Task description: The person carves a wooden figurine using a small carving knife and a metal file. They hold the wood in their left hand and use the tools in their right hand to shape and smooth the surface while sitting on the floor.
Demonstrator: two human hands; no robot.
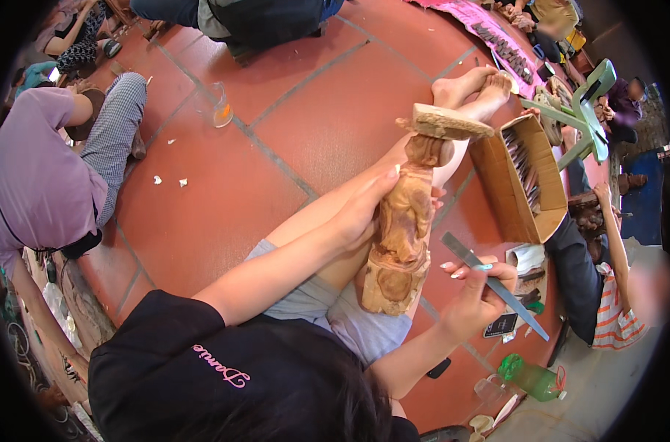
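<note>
- Across the seated person's lap, over grey shorts (353, 317), one carved wooden figure (403, 221) leans away toward the bare feet (479, 85), its blocky end nearest the body and its flat, slab-like end farthest out.
- It looks solid and stiff, and I'd reckon moderately heavy; the smooth-looking parts may slip a little, while the small raised details and thin slab edge seem likeliest to chip. I'd take hold around the thick middle and let the blocky end bear on the thigh.
- That is roughly how the left hand (368, 205) has it: wrapped about the middle, gripping.
- Beside the figure and apart from it, the right hand (484, 283) is closed on one flat metal file (513, 300); a slim, light, rigid thing by its look, best pinched near its middle.
- Just past the figure, one cardboard box (497, 184) stands open on the tiled floor (313, 118), filled with slender tools (523, 166), too crowded together for me to count from this spot.
- Nearer the right forearm: one green bottle (530, 377) on its side and two dark, phone-like objects (501, 325).
- Farther off: one clear cup (221, 114) with something orange inside, two white scraps (157, 179) close together, one pale green plastic chair (593, 118), and one pink cloth (468, 11) bearing more pieces.
</note>
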